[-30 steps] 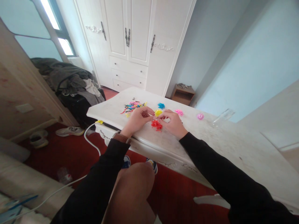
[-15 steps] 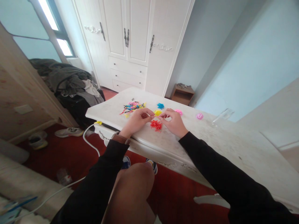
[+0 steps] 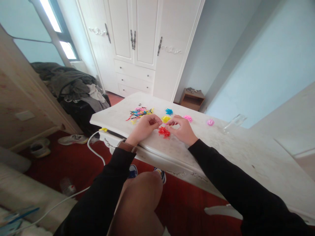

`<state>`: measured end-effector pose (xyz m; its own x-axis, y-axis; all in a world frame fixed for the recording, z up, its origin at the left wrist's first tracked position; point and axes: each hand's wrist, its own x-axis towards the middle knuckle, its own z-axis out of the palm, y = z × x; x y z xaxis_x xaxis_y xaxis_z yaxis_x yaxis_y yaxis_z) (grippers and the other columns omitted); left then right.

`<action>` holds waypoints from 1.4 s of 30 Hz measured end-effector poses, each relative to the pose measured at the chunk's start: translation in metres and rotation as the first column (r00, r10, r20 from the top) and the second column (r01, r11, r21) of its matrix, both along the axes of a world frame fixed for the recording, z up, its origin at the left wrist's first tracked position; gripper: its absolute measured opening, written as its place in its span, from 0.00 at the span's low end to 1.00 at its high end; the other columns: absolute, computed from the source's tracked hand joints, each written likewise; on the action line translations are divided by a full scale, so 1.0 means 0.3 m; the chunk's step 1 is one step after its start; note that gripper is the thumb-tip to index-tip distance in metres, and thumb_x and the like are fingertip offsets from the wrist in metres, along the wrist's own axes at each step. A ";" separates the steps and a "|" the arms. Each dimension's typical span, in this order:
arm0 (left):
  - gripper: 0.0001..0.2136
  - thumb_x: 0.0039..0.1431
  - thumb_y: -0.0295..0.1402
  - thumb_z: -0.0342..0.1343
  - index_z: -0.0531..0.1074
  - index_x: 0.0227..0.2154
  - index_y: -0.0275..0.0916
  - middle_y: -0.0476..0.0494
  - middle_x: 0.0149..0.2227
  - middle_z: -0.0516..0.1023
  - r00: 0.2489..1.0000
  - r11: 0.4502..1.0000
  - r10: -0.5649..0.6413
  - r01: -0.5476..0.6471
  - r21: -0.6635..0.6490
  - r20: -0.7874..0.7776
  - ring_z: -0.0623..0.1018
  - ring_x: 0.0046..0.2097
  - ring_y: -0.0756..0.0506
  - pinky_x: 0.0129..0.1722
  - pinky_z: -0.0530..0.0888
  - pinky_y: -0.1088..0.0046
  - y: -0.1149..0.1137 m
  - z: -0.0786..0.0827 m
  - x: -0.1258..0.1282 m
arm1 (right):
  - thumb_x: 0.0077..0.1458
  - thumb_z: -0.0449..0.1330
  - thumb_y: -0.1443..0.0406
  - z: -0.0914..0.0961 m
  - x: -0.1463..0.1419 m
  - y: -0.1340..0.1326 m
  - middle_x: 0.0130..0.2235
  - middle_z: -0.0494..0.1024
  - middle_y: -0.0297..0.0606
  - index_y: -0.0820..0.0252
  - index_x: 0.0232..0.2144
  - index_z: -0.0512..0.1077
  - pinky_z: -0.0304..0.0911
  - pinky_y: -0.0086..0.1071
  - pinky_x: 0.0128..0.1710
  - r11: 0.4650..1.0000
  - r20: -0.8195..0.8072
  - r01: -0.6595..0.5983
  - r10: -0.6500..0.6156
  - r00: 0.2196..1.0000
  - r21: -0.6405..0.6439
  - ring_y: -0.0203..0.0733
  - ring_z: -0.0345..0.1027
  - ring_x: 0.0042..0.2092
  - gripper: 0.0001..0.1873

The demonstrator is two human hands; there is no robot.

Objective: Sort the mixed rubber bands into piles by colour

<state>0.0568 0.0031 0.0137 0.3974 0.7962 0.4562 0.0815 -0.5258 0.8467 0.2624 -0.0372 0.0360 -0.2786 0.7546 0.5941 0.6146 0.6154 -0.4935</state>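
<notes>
My left hand [image 3: 145,127] and my right hand [image 3: 181,129] meet fingertip to fingertip over the table, both pinched closed. Between them shows a small, thin pink band [image 3: 164,123], partly covered by the fingers. Just below the fingertips lies a pile of red bands [image 3: 164,131]. A yellow pile [image 3: 165,119] sits right behind them and a blue pile [image 3: 169,111] farther back. Beside my right hand is a pink pile [image 3: 188,118]. To the left, behind my left hand, spreads a mixed heap of coloured bands [image 3: 140,112].
The white table [image 3: 221,154] runs off to the right. On it lie a mauve pile [image 3: 210,122] and a clear container [image 3: 235,123]. A white cable [image 3: 92,149] hangs at the left edge. Behind stands a white wardrobe [image 3: 145,60].
Both hands stay in nearly the same place, with slight finger movement. A pink band now shows between the fingertips, where a yellowish piece appeared before.
</notes>
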 end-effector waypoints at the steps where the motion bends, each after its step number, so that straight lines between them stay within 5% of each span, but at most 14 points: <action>1: 0.07 0.58 0.34 0.61 0.78 0.29 0.36 0.46 0.29 0.79 1.000 1.000 -0.003 0.003 -0.001 0.002 0.74 0.30 0.50 0.32 0.70 0.74 0.000 -0.001 0.000 | 0.54 0.65 0.68 0.000 0.000 0.000 0.31 0.75 0.35 0.59 0.29 0.78 0.65 0.35 0.37 1.000 -0.002 -0.001 0.001 1.000 0.001 0.39 0.70 0.34 0.02; 32: 0.03 0.54 0.30 0.60 0.75 0.27 0.37 0.48 0.26 0.78 0.999 0.999 -0.022 0.023 0.032 -0.033 0.75 0.29 0.49 0.32 0.71 0.73 -0.005 0.006 0.000 | 0.56 0.61 0.70 0.005 -0.008 0.003 0.30 0.74 0.34 0.57 0.26 0.72 0.64 0.37 0.38 1.000 0.041 0.020 -0.020 0.999 0.010 0.41 0.68 0.35 0.07; 36: 0.03 0.52 0.29 0.58 0.73 0.26 0.37 0.48 0.24 0.77 1.000 1.000 0.012 -0.012 0.024 -0.018 0.76 0.28 0.49 0.32 0.71 0.73 0.006 -0.002 -0.004 | 0.53 0.59 0.72 0.037 0.028 0.023 0.30 0.73 0.35 0.55 0.25 0.68 0.62 0.38 0.37 0.988 0.015 0.130 -0.132 0.991 0.085 0.43 0.66 0.34 0.08; 40: 0.03 0.52 0.29 0.58 0.72 0.25 0.37 0.49 0.24 0.76 0.999 1.000 0.029 -0.029 -0.005 0.015 0.78 0.29 0.48 0.32 0.72 0.73 0.018 -0.010 -0.002 | 0.53 0.58 0.71 0.075 0.092 0.047 0.30 0.70 0.36 0.55 0.25 0.66 0.60 0.39 0.38 0.919 -0.130 0.353 -0.333 0.934 0.176 0.44 0.64 0.35 0.08; 42: 0.03 0.52 0.29 0.58 0.71 0.25 0.37 0.49 0.25 0.75 1.000 1.000 0.020 -0.019 -0.013 0.020 0.78 0.29 0.49 0.32 0.72 0.73 0.016 -0.009 0.002 | 0.53 0.58 0.71 0.075 0.095 0.049 0.30 0.70 0.36 0.55 0.25 0.66 0.60 0.40 0.39 0.920 -0.132 0.353 -0.333 0.933 0.171 0.44 0.64 0.35 0.08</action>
